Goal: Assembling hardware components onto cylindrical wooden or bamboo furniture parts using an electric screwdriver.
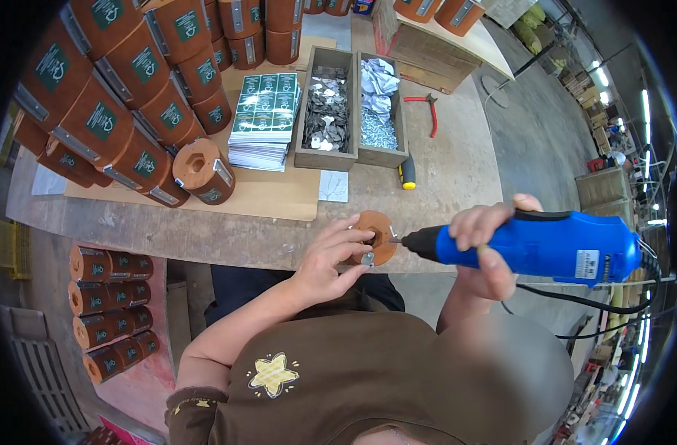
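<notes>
My right hand (481, 241) is wrapped round a blue electric screwdriver (561, 245), held level with its black nose pointing left. The bit tip meets the right side of a brown wooden cylinder (377, 222) at the bench's front edge. My left hand (327, 259) grips that cylinder from the left, fingers across its top, partly covering the hole in its middle. By my left thumb is a small shiny metal piece (367, 259); I cannot tell whether it is fixed to the cylinder.
Stacked brown cylinders (134, 111) with green labels fill the bench's left side. Behind my hands are a pile of green label sheets (264, 115), a wooden box of metal plates (326, 111), a box of screws (380, 126), red-handled pliers (433, 119) and a yellow-black handle (407, 174).
</notes>
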Motion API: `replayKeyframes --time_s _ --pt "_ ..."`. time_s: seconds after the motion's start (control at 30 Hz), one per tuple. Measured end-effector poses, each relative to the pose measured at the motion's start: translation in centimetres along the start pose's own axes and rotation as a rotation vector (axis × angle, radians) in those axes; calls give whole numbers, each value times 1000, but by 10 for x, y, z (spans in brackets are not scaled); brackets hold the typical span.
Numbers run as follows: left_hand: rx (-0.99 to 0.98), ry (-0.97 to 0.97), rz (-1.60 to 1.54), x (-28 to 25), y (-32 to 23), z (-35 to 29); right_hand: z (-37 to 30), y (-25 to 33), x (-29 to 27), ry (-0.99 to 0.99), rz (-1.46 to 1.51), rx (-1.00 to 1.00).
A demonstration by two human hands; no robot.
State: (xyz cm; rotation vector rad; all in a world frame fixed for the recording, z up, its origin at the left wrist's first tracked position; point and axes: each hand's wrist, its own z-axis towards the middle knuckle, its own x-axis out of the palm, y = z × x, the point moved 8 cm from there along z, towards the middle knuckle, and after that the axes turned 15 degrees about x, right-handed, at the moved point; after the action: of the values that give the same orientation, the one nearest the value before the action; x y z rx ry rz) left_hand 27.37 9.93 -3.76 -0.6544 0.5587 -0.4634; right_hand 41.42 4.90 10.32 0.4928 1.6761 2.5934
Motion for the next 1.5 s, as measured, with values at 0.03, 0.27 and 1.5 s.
replayKeyframes --time_s 0.03,0.27,1.5 --pt "-6 -8 7 -1 1 0 0 7 -7 -23 4 -64" --pt "0 49 -52 -3 -1 5 -4 9 -29 -26 22 -98" --pt "37 532 299 -69 -4 109 -20 10 -75 -219 57 -79"
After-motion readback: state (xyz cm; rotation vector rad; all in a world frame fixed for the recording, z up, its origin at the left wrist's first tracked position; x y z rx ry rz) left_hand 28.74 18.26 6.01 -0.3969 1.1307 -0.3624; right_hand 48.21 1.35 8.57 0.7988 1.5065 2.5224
